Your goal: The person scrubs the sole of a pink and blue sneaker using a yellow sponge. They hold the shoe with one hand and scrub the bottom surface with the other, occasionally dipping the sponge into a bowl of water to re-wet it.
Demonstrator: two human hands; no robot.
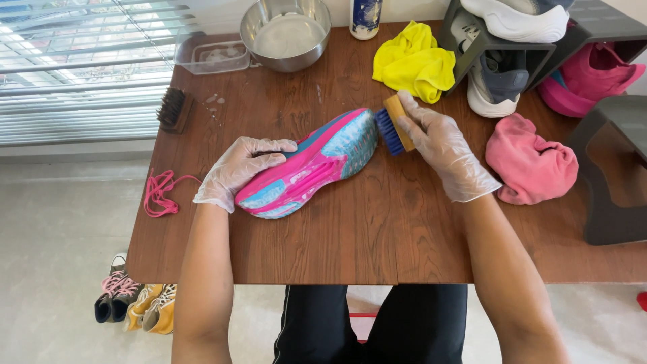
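Brown wood-grain desk point(377, 243), seen from above the person's own arms. Near edge runs just in front of the dark-trousered lap; left edge drops to pale floor. The widest bare stretch of desk lies between the shoe and the near edge, across the whole front. Far side is crowded: steel bowl point(286, 34), clear plastic tub point(212, 58), white bottle point(366, 17), yellow cloth point(413, 64). Right side is hemmed by dark shoe racks point(610, 182) holding grey-white sneakers point(495, 84) and something pink, with a pink cloth point(531, 165) just in front. A dark bristle brush point(174, 109) sits at the left edge; pink laces point(160, 192) hang over that edge, half off the desk.

Shoe point(310, 164): mid-desk, lying sole-up and slanted, toe toward the far right. Sole is pink with light blue patches at heel and forefoot, glossy and wet-looking.

Left hand point(240, 168), in a clear thin glove, rests over the heel end, fingers curled down around the shoe's side, gripping it.

Right hand point(443, 148), also gloved, holds a wooden-backed brush with blue bristles point(393, 126); fingers wrapped along the wooden back, bristles facing the toe and touching or just beside it.

On the floor, left: 2 pairs of small shoes point(135, 305).
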